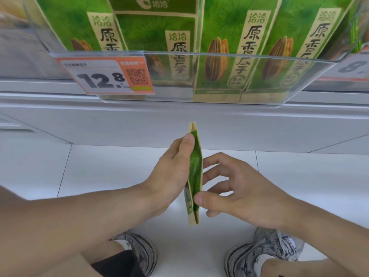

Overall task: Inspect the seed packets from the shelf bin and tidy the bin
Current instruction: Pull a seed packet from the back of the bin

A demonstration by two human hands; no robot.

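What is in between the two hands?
A green seed packet, seen edge-on in the head view, held between the left hand and right hand.

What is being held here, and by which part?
One green seed packet, seen edge-on. The left hand grips its left face; the right hand pinches its lower edge.

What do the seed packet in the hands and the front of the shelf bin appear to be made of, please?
Seed packet: apparently kraft-style paper with matte green print; tan edges show at its folded ends. Both the left hand and the right hand hold it. Shelf bin front: clear, glossy plastic, probably acrylic; the packets behind show through.
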